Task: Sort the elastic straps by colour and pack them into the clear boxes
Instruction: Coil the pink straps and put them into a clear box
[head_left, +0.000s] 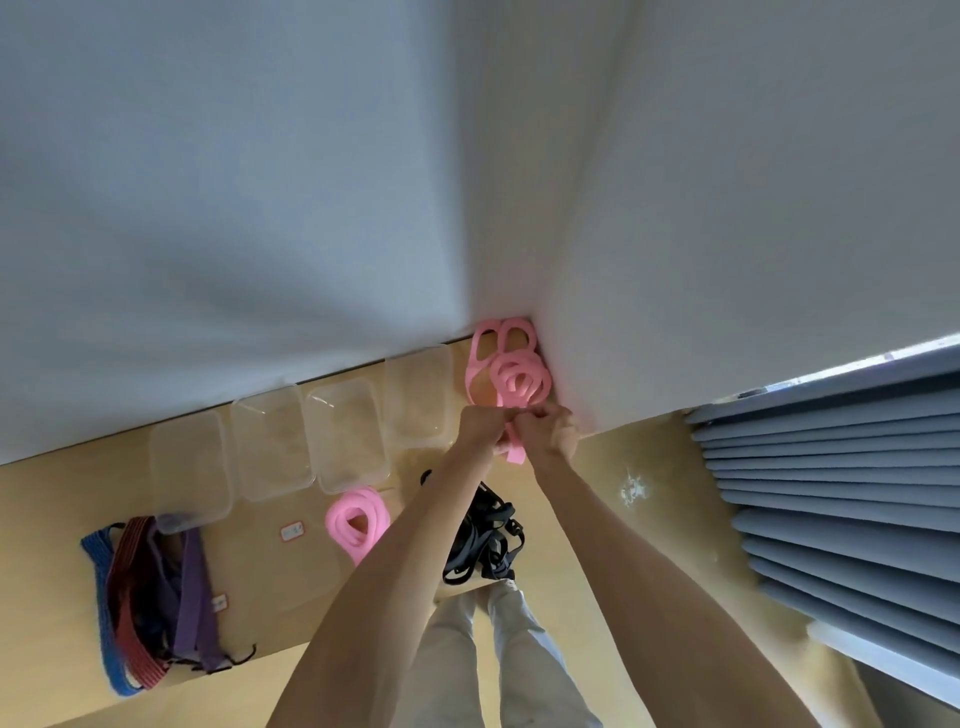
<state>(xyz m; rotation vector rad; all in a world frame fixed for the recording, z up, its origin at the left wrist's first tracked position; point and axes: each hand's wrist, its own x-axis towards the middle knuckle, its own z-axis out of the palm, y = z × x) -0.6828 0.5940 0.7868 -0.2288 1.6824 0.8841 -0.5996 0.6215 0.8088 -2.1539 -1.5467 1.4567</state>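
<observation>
Hands at work on one pink strap (514, 451), pinched between left hand (480, 427) and right hand (549, 432), both curled on it, just short of the pink heap (511, 374) in the wall corner. Before packing, the strap is best coiled tight and kept flat. Nearer than the heap: a pink coil (357, 524) and dark straps (485, 540). Left of the heap, four clear boxes (347, 434) are ranged along the wall. Fingertips are blurred; box contents cannot be made out.
</observation>
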